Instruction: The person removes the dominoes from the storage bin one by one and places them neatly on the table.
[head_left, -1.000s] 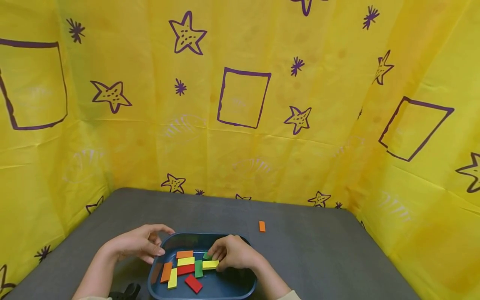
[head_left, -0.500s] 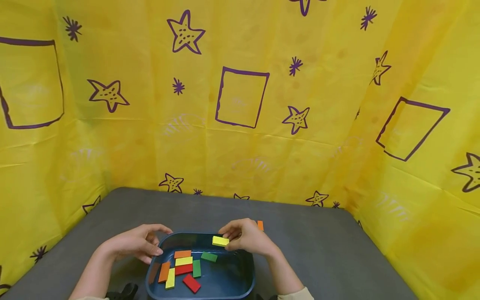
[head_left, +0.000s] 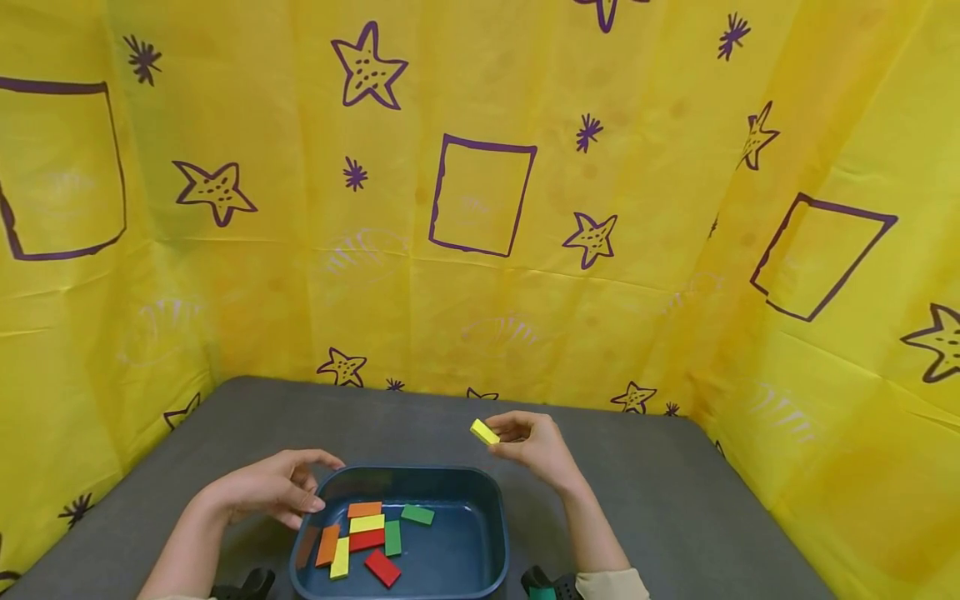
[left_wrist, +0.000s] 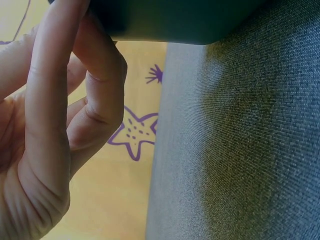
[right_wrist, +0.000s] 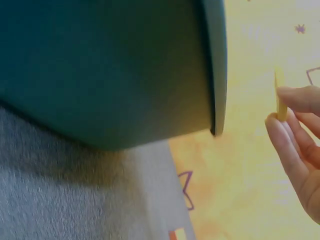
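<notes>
A dark blue plastic tray [head_left: 468, 533] stands on the grey table. My left hand [head_left: 266, 487] holds its left rim, thumb and fingers at the corner; in the left wrist view the fingers [left_wrist: 102, 85] bend up to the tray's edge. My right hand [head_left: 536, 446] pinches a yellow block [head_left: 484, 432] between thumb and fingertips, above the table past the tray's far right corner. In the right wrist view the yellow block [right_wrist: 280, 97] is seen edge-on. Inside the tray lie several flat blocks, among them a red block [head_left: 383, 568] and a green block [head_left: 417, 515].
An orange block [right_wrist: 176, 234] lies on the table, cut off at the right wrist view's lower edge and hidden behind the right hand in the head view. Yellow cloth [head_left: 480, 333] with purple stars hangs around the grey table [head_left: 645, 500].
My right hand has lifted the yellow block out of the tray and carried it up, away and right, tilting it. The green block beneath has come into view. The left hand stays at the rim.
</notes>
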